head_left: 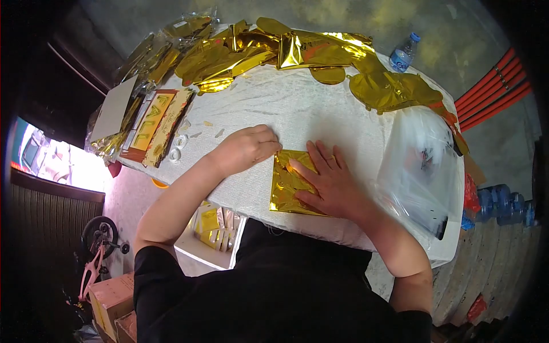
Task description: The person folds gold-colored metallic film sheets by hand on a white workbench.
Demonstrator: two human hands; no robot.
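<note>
A folded gold foil balloon point(284, 191), pressed into a shiny square, lies on the white-covered table point(240, 108) in front of me. My right hand point(334, 188) rests flat on it with the fingers spread. At the square's upper left corner, my left hand point(247, 150) has its fingers curled together and pinches the edge of the foil. Flattened gold foil balloons point(326, 52) with rounded outlines spread along the far side of the table, and another one point(394, 90) lies at the far right.
Clear plastic bags point(414, 166) cover the table's right side. A water bottle point(404, 53) stands at the back right. On the left are printed "FALL" cards point(154, 123), white ribbon rolls point(175, 154) and packaged foil point(154, 54). A white bin point(200, 257) with foil packets is below the table's front edge.
</note>
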